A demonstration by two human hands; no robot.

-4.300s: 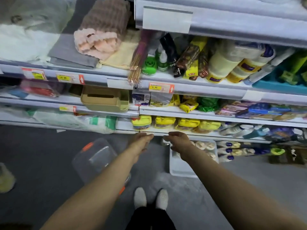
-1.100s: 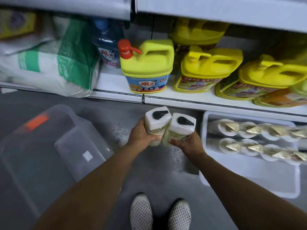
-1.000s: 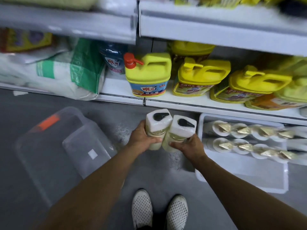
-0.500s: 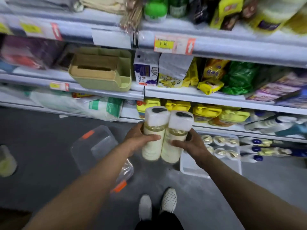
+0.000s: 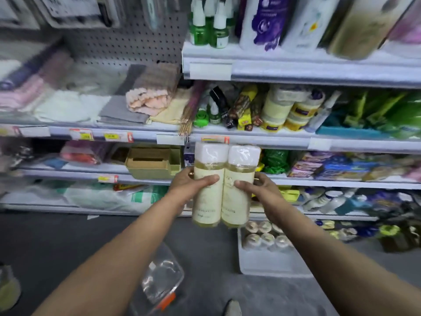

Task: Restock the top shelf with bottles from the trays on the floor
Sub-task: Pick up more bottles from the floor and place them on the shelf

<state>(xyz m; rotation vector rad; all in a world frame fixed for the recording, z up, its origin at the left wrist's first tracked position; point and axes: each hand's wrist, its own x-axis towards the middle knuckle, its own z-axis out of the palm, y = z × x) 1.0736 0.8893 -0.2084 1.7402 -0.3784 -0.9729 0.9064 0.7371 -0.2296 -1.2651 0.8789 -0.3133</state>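
Two pale yellow bottles with white caps stand upright side by side in front of me. My left hand (image 5: 190,185) grips the left bottle (image 5: 208,192) and my right hand (image 5: 259,190) grips the right bottle (image 5: 239,190). They hang level with the middle shelves. The top shelf (image 5: 296,69) at the upper right carries green dropper bottles (image 5: 209,26) and large white and purple bottles (image 5: 266,21). On the floor at the lower right lies a white tray (image 5: 268,263) with several more capped bottles lying in it.
A clear plastic bin (image 5: 163,277) with an orange latch lies on the grey floor to the left of my foot (image 5: 232,307). Shelves with towels, a beige box, yellow jugs and packets fill the wall ahead. A pegboard panel stands at the upper left.
Both hands picked the two bottles up near the floor tray and have raised them from floor level to mid-shelf height. My view has tilted up, bringing the top shelf into sight.
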